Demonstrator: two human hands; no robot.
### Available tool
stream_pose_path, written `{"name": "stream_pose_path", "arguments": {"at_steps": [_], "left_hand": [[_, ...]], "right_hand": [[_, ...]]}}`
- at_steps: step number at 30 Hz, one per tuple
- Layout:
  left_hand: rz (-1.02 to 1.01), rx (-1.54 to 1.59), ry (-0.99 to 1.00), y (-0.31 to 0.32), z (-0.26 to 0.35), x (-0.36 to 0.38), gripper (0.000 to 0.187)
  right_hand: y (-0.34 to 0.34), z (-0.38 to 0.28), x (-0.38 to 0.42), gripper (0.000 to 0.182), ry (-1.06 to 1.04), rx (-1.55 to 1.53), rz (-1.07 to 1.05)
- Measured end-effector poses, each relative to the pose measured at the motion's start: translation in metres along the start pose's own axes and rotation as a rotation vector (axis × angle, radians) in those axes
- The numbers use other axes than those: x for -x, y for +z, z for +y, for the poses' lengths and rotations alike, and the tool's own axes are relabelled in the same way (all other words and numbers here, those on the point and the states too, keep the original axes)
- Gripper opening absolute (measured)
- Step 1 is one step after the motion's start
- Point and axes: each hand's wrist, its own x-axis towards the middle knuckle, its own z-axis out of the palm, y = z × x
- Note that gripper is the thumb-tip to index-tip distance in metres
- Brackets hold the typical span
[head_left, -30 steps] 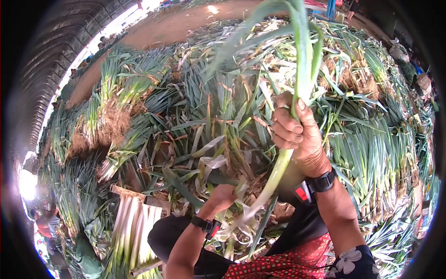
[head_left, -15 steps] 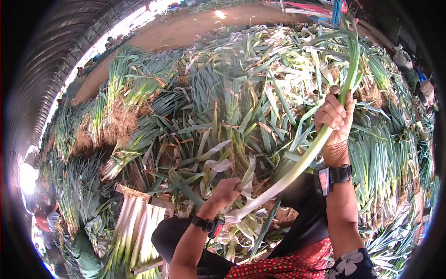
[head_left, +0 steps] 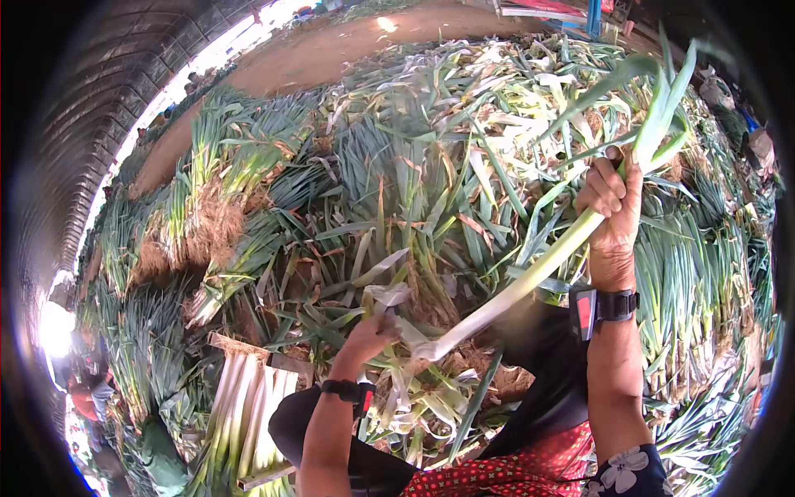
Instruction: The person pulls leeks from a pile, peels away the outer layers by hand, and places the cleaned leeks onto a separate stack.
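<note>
My right hand (head_left: 611, 203) is wrapped round the green upper part of a leek (head_left: 534, 280), which slants down to the left across my lap. Its leaves fan out above the fist, and the pale base end is lowest. Beside that end, my left hand (head_left: 367, 338) is closed, fingers pinched at a whitish peeled outer leaf (head_left: 407, 330) that reaches to the leek's base. The fingertips are partly hidden. Below them lie loose pale peelings (head_left: 418, 406).
Peeled leeks (head_left: 248, 398) lie in a wooden holder (head_left: 265, 478) at lower left. Rooted leek bundles (head_left: 203, 211) stand at left, more leeks (head_left: 691, 282) at right. Leaf trimmings (head_left: 530, 91) spread ahead, with bare ground (head_left: 306, 58) beyond.
My left hand has moved left and slightly up, the peeled leaf drawn toward it. My right hand has shifted right with the leek, whose leafy top has swung right.
</note>
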Motion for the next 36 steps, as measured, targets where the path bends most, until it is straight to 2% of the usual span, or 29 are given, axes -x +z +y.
{"name": "stream_pose_path", "arguments": {"at_steps": [1, 2, 4, 6, 8, 9, 11, 14, 15, 20, 22, 24, 26, 30, 32, 34, 36], "left_hand": [[-0.014, 0.332, 0.112, 0.000, 0.019, 0.008, 0.051], [-0.024, 0.322, 0.122, 0.001, 0.030, 0.012, 0.051], [-0.386, 0.745, 0.469, 0.002, 0.047, 0.022, 0.070], [-0.473, 0.842, 0.456, 0.005, 0.065, 0.038, 0.064], [-0.556, 0.940, 0.442, 0.006, 0.084, 0.049, 0.059], [-0.544, 1.014, 0.412, 0.006, 0.092, 0.052, 0.062], [-0.454, 1.199, 0.341, 0.013, 0.106, 0.058, 0.072], [-0.419, 1.347, 0.378, 0.024, 0.121, 0.066, 0.077], [-0.533, 1.383, 0.436, 0.023, 0.142, 0.075, 0.077], [-0.501, 1.312, 0.386, 0.028, 0.154, 0.097, 0.074], [-0.408, 1.149, 0.388, 0.027, 0.152, 0.114, 0.067], [-0.360, 0.975, 0.259, 0.026, 0.149, 0.133, 0.062], [-0.291, 0.710, 0.315, 0.028, 0.140, 0.141, 0.059], [-0.208, 0.623, 0.395, 0.033, 0.142, 0.164, 0.056], [-0.167, 0.769, 0.260, 0.038, 0.138, 0.175, 0.061], [-0.177, 0.769, 0.272, 0.040, 0.129, 0.180, 0.059], [-0.048, 0.665, 0.387, 0.047, 0.124, 0.182, 0.049]], "right_hand": [[-0.008, -0.007, -0.001, 0.026, -0.033, 0.015, 0.045], [-0.018, -0.015, -0.002, 0.024, -0.043, 0.037, 0.096], [-0.037, -0.024, -0.001, 0.022, -0.111, 0.057, 0.254], [-0.056, -0.032, 0.000, 0.022, -0.164, 0.016, 0.429], [-0.081, -0.044, 0.005, 0.029, -0.167, -0.023, 0.473], [-0.083, -0.045, 0.006, 0.029, -0.176, -0.021, 0.468], [-0.089, -0.047, 0.010, 0.030, -0.227, -0.010, 0.649], [-0.103, -0.054, 0.013, 0.029, -0.244, -0.062, 0.741], [-0.105, -0.055, 0.014, 0.029, -0.260, -0.049, 0.782], [-0.126, -0.067, 0.021, 0.026, -0.224, -0.010, 0.834], [-0.131, -0.067, 0.024, 0.024, -0.266, 0.150, 0.962], [-0.140, -0.066, 0.026, 0.023, -0.246, 0.195, 0.991], [-0.154, -0.065, 0.026, 0.023, -0.140, 0.259, 1.067], [-0.141, -0.047, 0.019, 0.022, -0.106, 0.269, 1.131], [-0.142, -0.039, 0.016, 0.022, -0.093, 0.295, 1.119], [-0.142, -0.034, 0.014, 0.022, -0.079, 0.322, 1.112], [-0.141, -0.030, 0.012, 0.023, 0.019, 0.295, 1.135]]}}
